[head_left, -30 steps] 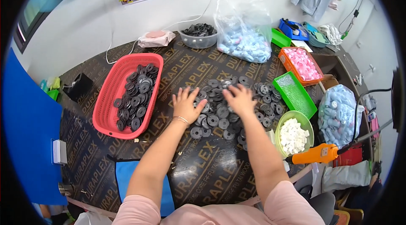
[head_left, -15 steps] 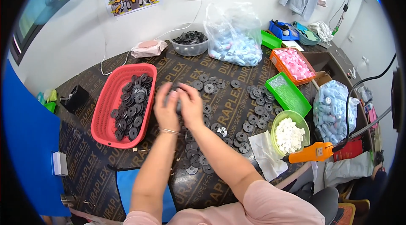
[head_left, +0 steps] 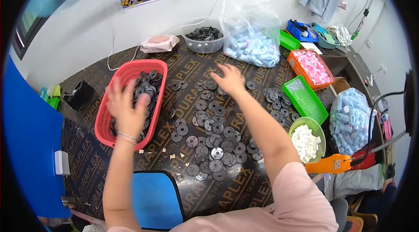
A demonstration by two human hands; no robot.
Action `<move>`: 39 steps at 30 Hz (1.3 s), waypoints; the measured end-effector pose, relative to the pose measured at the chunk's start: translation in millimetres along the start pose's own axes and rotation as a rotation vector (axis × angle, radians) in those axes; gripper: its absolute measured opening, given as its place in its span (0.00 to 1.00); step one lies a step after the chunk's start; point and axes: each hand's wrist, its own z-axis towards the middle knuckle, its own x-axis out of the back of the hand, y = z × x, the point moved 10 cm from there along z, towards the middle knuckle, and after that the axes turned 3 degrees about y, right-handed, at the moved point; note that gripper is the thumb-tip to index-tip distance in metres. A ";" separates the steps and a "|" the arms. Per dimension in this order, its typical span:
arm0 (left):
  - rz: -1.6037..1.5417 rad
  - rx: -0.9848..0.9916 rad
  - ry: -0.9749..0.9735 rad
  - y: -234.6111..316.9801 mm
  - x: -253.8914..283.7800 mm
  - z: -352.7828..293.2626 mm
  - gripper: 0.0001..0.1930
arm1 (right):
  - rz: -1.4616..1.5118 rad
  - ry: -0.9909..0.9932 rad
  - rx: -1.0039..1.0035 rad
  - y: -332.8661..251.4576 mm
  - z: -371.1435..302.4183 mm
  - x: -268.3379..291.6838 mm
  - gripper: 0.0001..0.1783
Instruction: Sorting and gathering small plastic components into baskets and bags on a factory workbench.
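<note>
My left hand (head_left: 127,112) is over the red plastic basket (head_left: 101,129), its fingers spread and blurred by motion, with nothing seen in them. Inside the basket lies a heap of black round discs (head_left: 150,84) with centre holes; my hand and wrist hide part of it. To the right, my right hand (head_left: 231,80) reaches out with fingers apart, just beside more black discs (head_left: 210,85) on the table. Whether its fingertips touch them I cannot tell. Many loose discs (head_left: 214,140) lie scattered between my forearms, one with a paler face (head_left: 216,153).
A blue mat (head_left: 157,201) lies near me. On the right are a bowl of white pieces (head_left: 305,142), an orange electric screwdriver (head_left: 329,164), a green tray (head_left: 305,101) and a basket of pink parts (head_left: 310,67). Behind stand a tub (head_left: 203,46) and a bag of light-blue parts (head_left: 251,48).
My hands were together above the table with something dark between them. They have parted: the left moved left over the basket, the right moved right and away. The view has shifted slightly.
</note>
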 end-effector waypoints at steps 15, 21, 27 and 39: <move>-0.323 0.006 -0.567 91.6 -122.8 -124.1 0.60 | 0.603 -0.190 0.371 -63.1 -136.6 -54.4 0.16; -0.905 0.184 -0.113 81.6 -106.7 -122.4 0.16 | 1.433 -0.047 -0.353 -33.4 -162.1 -89.9 0.13; -1.066 0.521 0.016 57.2 -98.5 -110.1 0.10 | 1.604 0.087 -0.414 -76.4 -166.8 -76.3 0.17; -0.639 0.569 -0.121 -127.3 -35.0 -14.9 0.12 | 1.013 -0.038 0.268 -217.4 -74.7 -55.4 0.17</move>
